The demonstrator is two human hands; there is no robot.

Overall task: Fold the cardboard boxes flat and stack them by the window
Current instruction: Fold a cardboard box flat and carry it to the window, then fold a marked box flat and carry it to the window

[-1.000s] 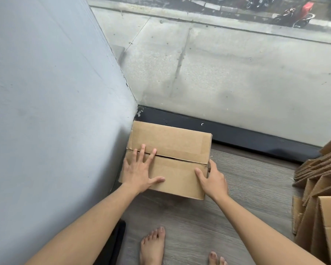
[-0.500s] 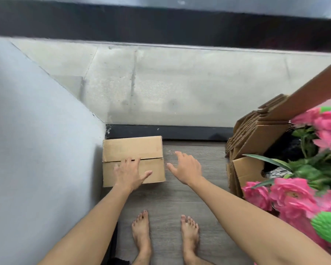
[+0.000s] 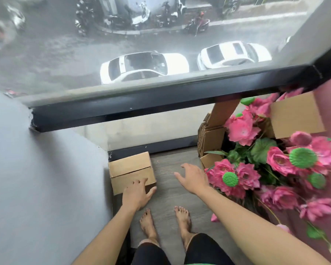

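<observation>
1. Head view: box (image 3: 131, 172) sits on the floor (image 3: 170, 190) in the corner, left side against the grey wall (image 3: 46, 178), far edge at the window frame (image 3: 161, 146). Top flaps are closed, with the seam running across the middle.
2. Left hand (image 3: 137, 195) lies over the near right corner of the box, fingers spread and lightly bent on the top, thumb out past the right edge. It rests there; no grip that I can see.
3. Right hand (image 3: 193, 178) hovers over bare floor, fingers apart, holding nothing, well clear of the box.
4. Stack (image 3: 210, 142) of flattened cardboard leans by the window to the right, partly hidden by pink flowers (image 3: 256, 169).
5. Handling, my read: plain corrugated, small, probably empty, so light. Panels are stiff and creases give easily. The dry matte face should not slip. It is not fragile, though flaps tear if yanked.
6. Hold: slide it off the wall first. Then take opposite side panels, or get fingers under the seam to lift the flaps. Collapse it along diagonal corners.
7. Risk: flowers crowd the stack, so go in low.
</observation>
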